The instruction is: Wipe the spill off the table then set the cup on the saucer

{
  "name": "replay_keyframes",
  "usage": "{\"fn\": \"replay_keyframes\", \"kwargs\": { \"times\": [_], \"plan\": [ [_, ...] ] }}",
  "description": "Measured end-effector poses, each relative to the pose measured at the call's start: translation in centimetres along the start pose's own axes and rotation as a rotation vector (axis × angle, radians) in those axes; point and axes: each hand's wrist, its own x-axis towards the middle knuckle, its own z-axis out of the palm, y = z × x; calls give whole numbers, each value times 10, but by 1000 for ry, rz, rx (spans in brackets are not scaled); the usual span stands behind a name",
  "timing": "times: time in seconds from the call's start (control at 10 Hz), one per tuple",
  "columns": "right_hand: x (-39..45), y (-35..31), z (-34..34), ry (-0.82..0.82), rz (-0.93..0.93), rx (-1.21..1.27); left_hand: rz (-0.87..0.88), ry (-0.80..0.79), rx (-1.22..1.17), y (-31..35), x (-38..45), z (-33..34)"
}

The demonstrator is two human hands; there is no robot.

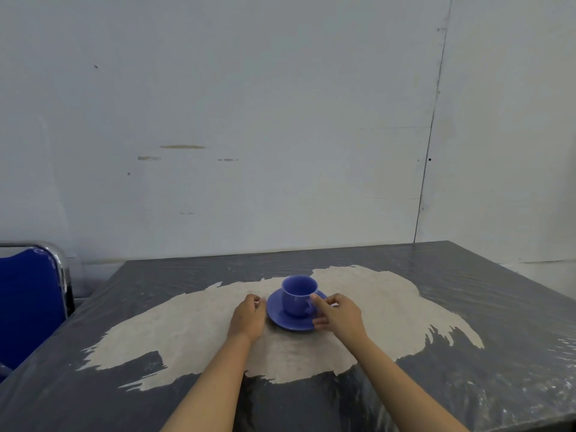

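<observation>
A blue cup (pixel 298 294) stands upright on a blue saucer (pixel 282 318) in the middle of the dark table (pixel 467 307). My right hand (pixel 338 313) is at the cup's right side, thumb and fingers pinching its handle. My left hand (pixel 249 318) rests on the table just left of the saucer, fingers curled, at or very near the saucer's rim with nothing in it. No cloth and no wet spill are visible.
A large pale worn patch (pixel 193 332) spreads across the tabletop under the saucer and both hands. A blue chair (pixel 29 304) with a chrome frame stands at the left edge of the table. A white wall runs right behind the table's far edge.
</observation>
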Motion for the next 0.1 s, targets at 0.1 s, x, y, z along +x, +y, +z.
{"fn": "replay_keyframes", "kwargs": {
  "times": [0.1],
  "plan": [
    [7,-3,-7,88,-72,-167,23,79,23,6,0,-6]
  ]
}}
